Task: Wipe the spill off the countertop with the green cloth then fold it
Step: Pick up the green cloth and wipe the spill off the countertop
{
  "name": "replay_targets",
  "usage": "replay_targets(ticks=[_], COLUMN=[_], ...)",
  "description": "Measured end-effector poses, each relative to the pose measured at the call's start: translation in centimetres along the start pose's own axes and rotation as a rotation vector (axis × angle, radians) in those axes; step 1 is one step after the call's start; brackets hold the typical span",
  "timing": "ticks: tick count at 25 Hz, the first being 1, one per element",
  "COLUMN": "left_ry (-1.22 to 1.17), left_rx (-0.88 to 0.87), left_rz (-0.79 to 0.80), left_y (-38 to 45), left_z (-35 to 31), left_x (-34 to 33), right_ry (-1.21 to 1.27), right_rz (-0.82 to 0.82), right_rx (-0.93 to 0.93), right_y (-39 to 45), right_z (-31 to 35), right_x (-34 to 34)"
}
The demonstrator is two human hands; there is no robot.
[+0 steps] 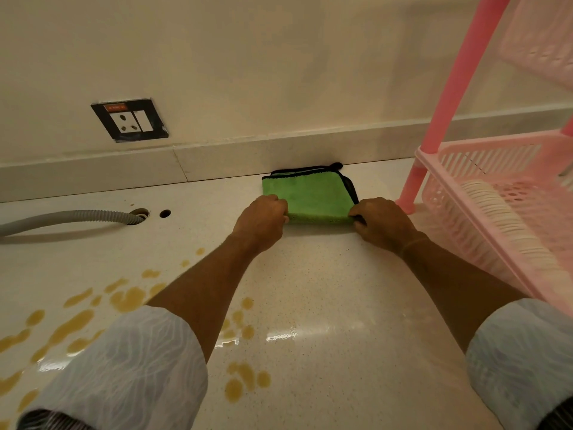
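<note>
The green cloth (311,195) with black edging lies folded flat on the pale speckled countertop (325,290), close to the back wall. My left hand (262,220) pinches its near left corner. At the near right corner, my right hand (383,223) grips the cloth's edge. A yellow-brown spill (124,299) is spread in drops and puddles over the counter's near left part, some of it under my left forearm, with more drops (245,380) between my arms.
A pink plastic rack (496,169) with stacked plates (508,225) stands at the right, one leg just beside the cloth. A grey corrugated hose (71,219) enters a hole in the counter at left. A wall socket (130,120) sits above it.
</note>
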State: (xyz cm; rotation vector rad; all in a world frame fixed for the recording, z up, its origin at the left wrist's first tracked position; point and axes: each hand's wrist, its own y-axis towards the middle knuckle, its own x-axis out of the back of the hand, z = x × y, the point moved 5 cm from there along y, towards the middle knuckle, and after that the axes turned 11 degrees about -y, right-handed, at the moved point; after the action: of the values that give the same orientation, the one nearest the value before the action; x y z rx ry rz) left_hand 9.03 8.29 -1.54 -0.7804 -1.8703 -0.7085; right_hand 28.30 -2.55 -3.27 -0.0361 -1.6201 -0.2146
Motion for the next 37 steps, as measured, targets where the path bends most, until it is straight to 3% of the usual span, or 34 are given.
replay_targets(ticks=[11, 21, 37], left_ry=[-0.009, -0.002, -0.156], left_rx=[-0.014, 0.005, 0.079], left_rz=[-0.015, 0.001, -0.020], left_y=[-0.3, 0.5, 0.9], left_z=[0.0, 0.1, -0.6], left_x=[-0.1, 1.1, 15.6], right_ry=[-0.023, 0.112, 0.472], right_rz=[-0.012, -0.013, 0.353], right_rx=[-0.031, 0.025, -0.009], right_y=[0.1, 2.0, 5.5], right_z=[-0.1, -1.6, 0.5], right_x=[-0.7, 1.1, 14.6])
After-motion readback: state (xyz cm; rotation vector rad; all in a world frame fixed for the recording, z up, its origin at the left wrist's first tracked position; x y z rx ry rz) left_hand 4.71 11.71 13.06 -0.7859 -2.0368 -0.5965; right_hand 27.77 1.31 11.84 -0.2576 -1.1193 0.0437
